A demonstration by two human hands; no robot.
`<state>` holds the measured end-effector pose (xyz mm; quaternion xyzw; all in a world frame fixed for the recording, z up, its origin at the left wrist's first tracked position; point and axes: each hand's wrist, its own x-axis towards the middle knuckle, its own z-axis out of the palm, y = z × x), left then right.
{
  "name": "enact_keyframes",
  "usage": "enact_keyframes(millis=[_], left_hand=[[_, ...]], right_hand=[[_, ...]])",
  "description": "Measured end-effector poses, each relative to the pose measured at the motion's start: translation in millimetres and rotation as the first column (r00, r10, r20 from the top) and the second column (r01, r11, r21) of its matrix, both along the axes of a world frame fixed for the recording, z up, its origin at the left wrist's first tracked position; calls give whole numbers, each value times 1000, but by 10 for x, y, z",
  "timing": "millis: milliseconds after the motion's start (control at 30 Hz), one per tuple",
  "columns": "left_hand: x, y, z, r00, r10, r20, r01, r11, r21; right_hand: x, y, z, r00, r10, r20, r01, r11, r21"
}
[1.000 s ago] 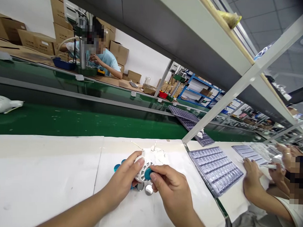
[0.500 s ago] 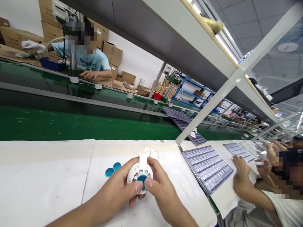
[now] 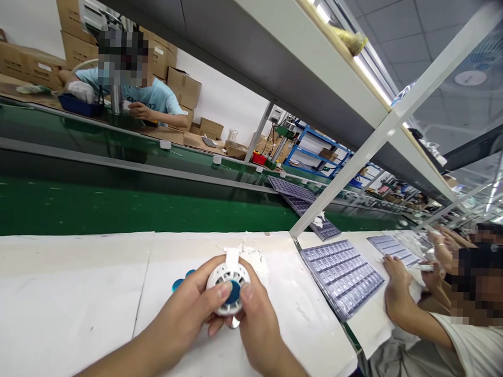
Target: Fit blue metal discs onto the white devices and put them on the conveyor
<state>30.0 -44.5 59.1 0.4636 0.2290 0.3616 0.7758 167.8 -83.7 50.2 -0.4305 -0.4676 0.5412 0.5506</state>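
Note:
Between my hands, above the white worktop, is a small round white fan housing point(image 3: 241, 273) with radial slots and a tab at its top. A dark blue disc point(image 3: 233, 292) covers its centre. My left hand point(image 3: 189, 304) wraps the left side, thumb at the disc's edge. On the opposite side my right hand point(image 3: 261, 321) grips the housing, its thumb also by the disc. A shiny edge shows below the housing; what it belongs to is unclear. Loose blue discs point(image 3: 177, 285) lie behind my left hand, partly hidden. White scraps or small parts point(image 3: 255, 259) lie just beyond the housing.
A compartmented plastic tray point(image 3: 343, 277) lies at right, beside a slanting white post point(image 3: 338, 169). Darker trays point(image 3: 292, 192) rest over the green conveyor point(image 3: 89, 210). A co-worker point(image 3: 153, 100) sits opposite; another person point(image 3: 456, 349) works at right. A shelf point(image 3: 256, 51) hangs overhead.
My hands keep hold of the housing, and the disc looks darker. Opposite, the co-worker's gloved hand has moved to the blue bin, and a white piece near them has left the belt.

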Motion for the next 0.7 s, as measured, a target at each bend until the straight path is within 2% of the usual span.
enact_keyframes(millis=[67,167,233,333,433,600,633,700], left_hand=[[5,107,-4,991,126,38,-120,982,-147],[-11,306,-54,934,356,-17,-338,871,-357],[-37,415,-97,893,443,-77,-436,813,-385],[-75,487,-152,861,488,-144,-505,786,-357],[-93,477,-180,852,483,-203,-524,801,-291],[-121,422,-159,844,440,-306,-479,875,-64],[-129,410,-164,844,424,-328,-448,894,4],[-139,387,-208,827,385,-409,-294,917,268]], right_hand=[[156,100,-36,997,-50,53,48,998,39],[444,246,-210,945,-287,159,280,958,65],[609,325,-381,884,-408,229,408,912,47],[755,399,-597,853,-436,288,450,893,18],[776,419,-686,849,-410,334,431,902,13],[709,363,-660,827,-386,408,409,912,33],[719,344,-647,819,-388,422,411,911,40],[810,312,-619,784,-419,459,438,896,71]])
